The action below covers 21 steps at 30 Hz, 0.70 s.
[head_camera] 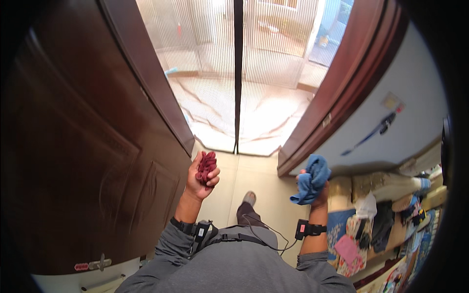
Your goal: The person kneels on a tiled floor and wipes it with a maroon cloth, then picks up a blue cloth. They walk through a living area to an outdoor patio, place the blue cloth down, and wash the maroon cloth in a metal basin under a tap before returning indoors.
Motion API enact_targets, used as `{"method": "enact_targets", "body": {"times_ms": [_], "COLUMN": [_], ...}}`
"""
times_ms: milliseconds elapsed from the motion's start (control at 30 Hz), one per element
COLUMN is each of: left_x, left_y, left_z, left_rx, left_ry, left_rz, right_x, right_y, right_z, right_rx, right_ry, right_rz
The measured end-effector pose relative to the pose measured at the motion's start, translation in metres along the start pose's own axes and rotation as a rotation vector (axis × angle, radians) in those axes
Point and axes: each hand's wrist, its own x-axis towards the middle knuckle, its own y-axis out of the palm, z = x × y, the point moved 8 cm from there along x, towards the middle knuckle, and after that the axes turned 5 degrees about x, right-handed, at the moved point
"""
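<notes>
My left hand is closed around a crumpled dark red cloth, its fingers wrapped over the lower part. On the right, a blue cloth hangs bunched in my right hand, hiding most of the fingers. The hands are held well apart above the pale tiled floor. Ahead of them hangs a mesh door curtain with a dark middle seam, its two halves meeting at the doorway.
A dark brown door stands at the left; the wooden door frame rises at the right. Beyond it, a strap hangs on the white wall. Lower right, a shelf holds a pink cloth, a white plastic bag and shoes.
</notes>
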Motion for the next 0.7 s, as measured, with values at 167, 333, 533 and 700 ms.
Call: {"method": "enact_targets", "body": {"times_ms": [167,333,533,700], "left_x": [0.089,0.161,0.273,0.360], "left_y": [-0.023,-0.031,-0.050,-0.064], "left_z": [-0.057,-0.106,-0.146,-0.185], "left_rx": [-0.023,-0.020,-0.007,-0.034], "left_ry": [0.117,0.193,0.132,-0.040], "left_rz": [-0.165,-0.153,-0.063,-0.128], "right_x": [0.211,0.387,0.544,0.654], "right_y": [0.011,0.065,0.080,0.098], "right_z": [0.002,-0.028,-0.035,-0.021], "right_rx": [-0.098,-0.174,-0.259,-0.262], "right_ry": [0.329,0.613,0.759,0.692], "right_rz": [0.110,0.361,0.344,0.371]}}
